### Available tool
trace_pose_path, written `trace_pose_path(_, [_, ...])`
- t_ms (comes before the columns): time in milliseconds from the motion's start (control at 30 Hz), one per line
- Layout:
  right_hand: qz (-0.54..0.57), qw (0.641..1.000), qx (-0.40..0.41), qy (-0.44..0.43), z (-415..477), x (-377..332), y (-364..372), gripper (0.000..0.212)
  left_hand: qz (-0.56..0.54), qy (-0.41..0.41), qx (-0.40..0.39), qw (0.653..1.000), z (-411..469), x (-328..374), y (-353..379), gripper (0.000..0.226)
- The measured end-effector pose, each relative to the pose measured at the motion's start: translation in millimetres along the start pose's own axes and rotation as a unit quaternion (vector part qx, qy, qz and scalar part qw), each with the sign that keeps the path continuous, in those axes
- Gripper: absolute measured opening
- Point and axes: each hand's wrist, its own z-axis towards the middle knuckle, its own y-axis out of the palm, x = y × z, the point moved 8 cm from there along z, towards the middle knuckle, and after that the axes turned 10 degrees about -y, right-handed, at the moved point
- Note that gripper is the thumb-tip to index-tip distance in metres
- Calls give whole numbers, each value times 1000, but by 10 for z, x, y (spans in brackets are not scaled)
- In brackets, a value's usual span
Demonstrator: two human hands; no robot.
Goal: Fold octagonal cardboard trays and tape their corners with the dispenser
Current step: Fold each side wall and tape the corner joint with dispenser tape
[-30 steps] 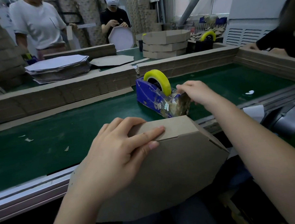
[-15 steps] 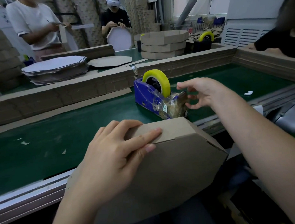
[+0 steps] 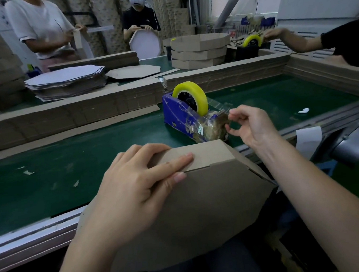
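A brown octagonal cardboard tray (image 3: 208, 196) stands on edge against my lap at the conveyor's near rail. My left hand (image 3: 135, 189) grips its upper left corner, fingers lying over the folded side flap and thumb on the flat face. A blue tape dispenser (image 3: 179, 115) with a yellow tape roll (image 3: 201, 98) sits on the green belt just behind the tray. My right hand (image 3: 250, 124) is at the dispenser's cutter end, its curled fingertips pinching a clear tape strip (image 3: 218, 106) stretched from the roll.
Low cardboard walls (image 3: 71, 118) fence the green belt (image 3: 72, 161) at the back and right. Beyond them lie a flat blank stack (image 3: 67, 81), stacked folded trays (image 3: 199, 50) and a second dispenser (image 3: 251, 42). Three other people work there. Tape scraps dot the belt.
My right hand has drawn back from the dispenser's top towards its cutter end, pulling a clear strip off the roll. The left hand and the tray have stayed put.
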Motion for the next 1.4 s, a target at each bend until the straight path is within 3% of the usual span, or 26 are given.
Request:
trace_pose_path(267, [44,998,9,-31,-95,84,-94,45,2,7,2,1000,13,40,8,37])
trace_pose_path(333, [-28,998,1,-60,-108,76,-135,38,2,8,0,1000,13,50,10,37])
trace_pose_path(367, [-120,989,-6,-83,-101,40,-168,35,1,6,-2,1000,15,50,12,38])
trace_pose_path(400, [-251,962,-17,-103,-85,-9,-205,32,-1,4,-5,1000,16,49,14,38])
trace_pose_path(467, [-494,861,-22,-114,-79,-108,-278,28,-1,1,-7,1000,20,44,16,38])
trace_pose_path(500, [-545,831,-9,-113,-107,-168,-323,25,-1,-1,-8,1000,22,42,18,39])
trace_pose_path(533, [-551,827,8,-115,-153,-238,-357,23,-1,-1,-7,1000,20,43,18,39])
trace_pose_path(667, [-358,905,27,-229,-629,-719,-70,12,-12,2,7,1000,42,72,10,37])
trace_pose_path(733, [-245,925,-9,-289,-1021,-888,242,6,-19,0,12,1000,62,85,11,34])
trace_pose_path(800, [-171,940,-52,-292,-1398,-878,503,7,-26,-1,13,1000,66,80,9,33])
trace_pose_path(967, [-82,967,-50,-238,-1900,-710,653,14,-28,0,21,999,33,49,-17,32])
trace_pose_path(1033, [-52,985,-46,-161,-1902,-488,664,14,-26,1,13,1000,41,55,-2,33])
trace_pose_path(1133, [-24,997,-9,-67,-1898,-198,645,30,-13,7,0,1000,36,69,20,36])
trace_pose_path(1233, [-9,999,24,-46,-1924,-104,627,40,-7,10,-7,1000,32,66,28,37])
trace_pose_path(1400, [-33,998,44,-42,-1928,-73,626,38,-4,11,-12,1000,28,73,35,39])
